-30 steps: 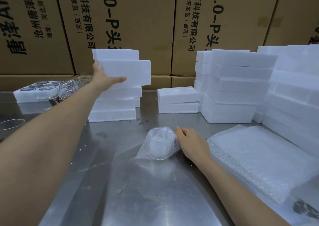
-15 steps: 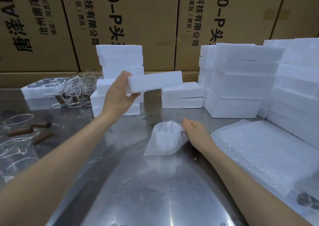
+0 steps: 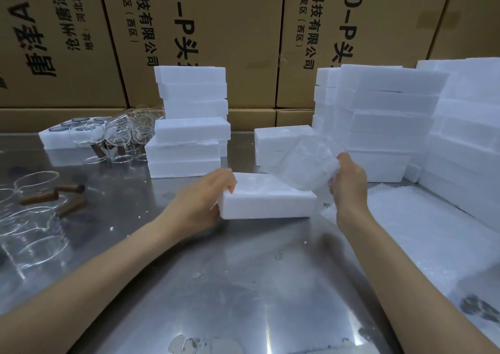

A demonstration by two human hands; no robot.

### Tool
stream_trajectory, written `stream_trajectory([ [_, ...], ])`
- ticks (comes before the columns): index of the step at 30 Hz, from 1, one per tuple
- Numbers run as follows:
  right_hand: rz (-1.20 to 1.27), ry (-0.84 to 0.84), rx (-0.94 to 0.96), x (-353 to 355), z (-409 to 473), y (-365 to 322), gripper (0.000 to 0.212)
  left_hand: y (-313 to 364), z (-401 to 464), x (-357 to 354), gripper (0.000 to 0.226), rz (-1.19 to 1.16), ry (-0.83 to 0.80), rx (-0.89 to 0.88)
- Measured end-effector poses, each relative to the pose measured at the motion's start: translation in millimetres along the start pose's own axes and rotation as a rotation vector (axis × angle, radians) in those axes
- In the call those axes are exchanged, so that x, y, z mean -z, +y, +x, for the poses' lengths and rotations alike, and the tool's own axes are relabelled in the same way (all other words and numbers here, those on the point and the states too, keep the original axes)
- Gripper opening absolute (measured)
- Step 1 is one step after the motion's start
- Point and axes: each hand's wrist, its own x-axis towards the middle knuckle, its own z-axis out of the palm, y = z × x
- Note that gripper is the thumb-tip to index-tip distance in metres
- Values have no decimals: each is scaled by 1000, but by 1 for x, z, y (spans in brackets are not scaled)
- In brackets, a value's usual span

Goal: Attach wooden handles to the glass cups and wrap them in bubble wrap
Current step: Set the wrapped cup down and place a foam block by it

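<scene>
My left hand (image 3: 205, 199) grips the left end of a white foam box (image 3: 267, 199) that lies on the steel table (image 3: 216, 286) in front of me. My right hand (image 3: 347, 181) holds a glass cup wrapped in bubble wrap (image 3: 305, 164), tilted just above the right end of the foam box. Bare glass cups (image 3: 32, 234) and brown wooden handles (image 3: 51, 195) lie at the left edge. More glass cups with handles (image 3: 119, 140) stand further back on the left.
Stacks of white foam boxes (image 3: 189, 126) rise behind the held box, with taller foam stacks (image 3: 392, 126) on the right. A pile of bubble wrap sheets (image 3: 433, 232) lies at the right. Large cardboard cartons (image 3: 230, 37) wall off the back.
My left hand has brought the foam box down from the stack onto the table. My right hand has lifted the wrapped cup off the table to above the box.
</scene>
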Motion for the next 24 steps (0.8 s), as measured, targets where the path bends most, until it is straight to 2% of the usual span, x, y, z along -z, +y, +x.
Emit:
stream_trajectory([
  [4,-130,20,138,-2,-2,1,40,9,-13,-1,53,12,-61,-41],
  [6,-229,-10,215,-6,-6,4,42,11,-15,-1,57,-58,-66,-21],
  [8,-308,-43,268,-9,-10,7,43,15,-15,1,68,-240,-125,137],
  [10,-346,-57,293,-12,-13,8,43,21,-14,8,85,-496,-281,366],
  [14,-336,-67,297,-19,-15,7,39,23,-14,11,108,-691,-455,471],
  [17,-395,-105,331,-27,-19,7,39,28,-10,10,121,-691,-466,497],
  [20,-501,-171,358,-32,-21,8,39,37,-5,5,129,-635,-403,506],
  [24,-637,-235,348,-33,-19,10,40,47,4,4,118,-671,-412,485],
])
